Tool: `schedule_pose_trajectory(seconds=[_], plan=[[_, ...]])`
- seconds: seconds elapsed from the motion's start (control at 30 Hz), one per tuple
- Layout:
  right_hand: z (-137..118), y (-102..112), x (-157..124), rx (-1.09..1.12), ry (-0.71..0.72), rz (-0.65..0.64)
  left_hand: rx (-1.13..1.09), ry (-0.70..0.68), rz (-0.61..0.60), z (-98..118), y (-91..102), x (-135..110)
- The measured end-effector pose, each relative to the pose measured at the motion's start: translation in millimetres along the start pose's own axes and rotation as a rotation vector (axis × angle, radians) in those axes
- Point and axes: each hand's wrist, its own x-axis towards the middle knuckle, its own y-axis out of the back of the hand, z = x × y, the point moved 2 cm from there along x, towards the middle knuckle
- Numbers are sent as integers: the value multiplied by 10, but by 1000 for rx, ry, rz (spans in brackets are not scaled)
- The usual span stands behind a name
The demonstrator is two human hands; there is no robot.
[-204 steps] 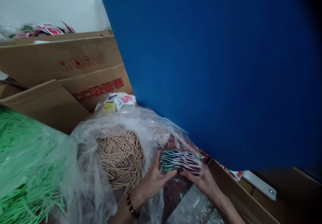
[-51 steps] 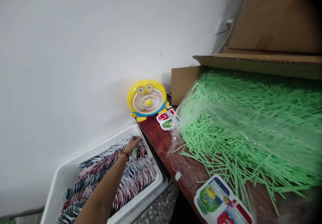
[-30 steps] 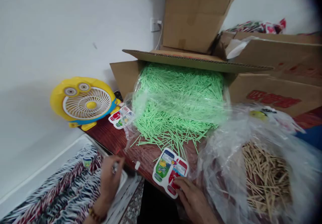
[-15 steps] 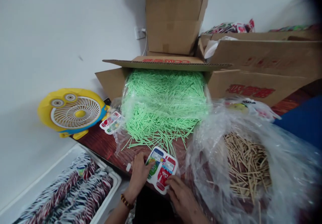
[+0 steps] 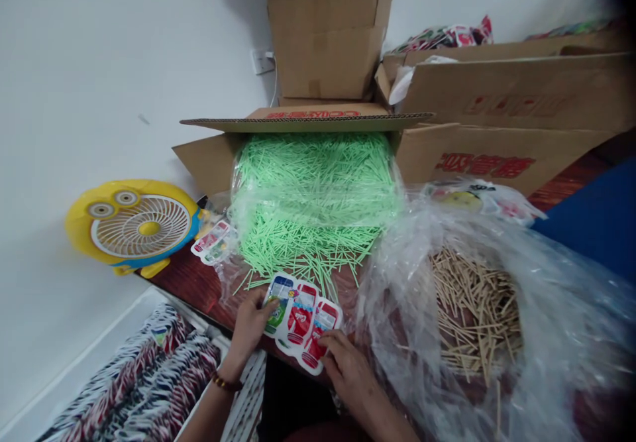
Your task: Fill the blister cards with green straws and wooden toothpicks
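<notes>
Here the left hand (image 5: pixel 248 319) and right hand (image 5: pixel 342 366) each pinch an end of a printed blister card (image 5: pixel 301 319) with three bottle-shaped pockets, lying flat at the near edge of the dark wooden tabletop (image 5: pixel 199 283). Just behind it, green sticks (image 5: pixel 313 197) spill from a plastic-lined cardboard box (image 5: pixel 303 120). Tan sticks (image 5: pixel 472 309) fill a clear bag at the right. A yellow fan (image 5: pixel 132 226) stands at the left edge, another card (image 5: pixel 213 241) beside it.
</notes>
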Motion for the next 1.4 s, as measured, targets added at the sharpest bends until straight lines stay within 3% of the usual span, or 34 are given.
schedule_pose_trajectory(seconds=[0.1,0.2,0.3,0.4,0.63,0.97,1.2,1.3,1.4], plan=[[-2,42,-1,78,-20,-7,-112,40,-65,167,176,-123],[-53,196,26,202,-58,85,-322,146,-232,325,256,-330],[-139,352,124,338,-76,165,-321,155,-339,418,184,-520],[-189,364,257,378,-76,67,-293,97,-415,419,4,-635],[-118,244,320,199,-61,-2,-278,93,-375,192,-242,-695],[-230,326,593,-58,15,-206,-170,126,-234,70,-203,-702],[-255,248,694,-93,81,-236,-257,133,-258,35,-175,-669],[-238,326,735,-59,84,-269,-248,121,-294,20,-178,-646],[-188,529,871,-171,51,-170,-171,53,-317,38,-188,-645]])
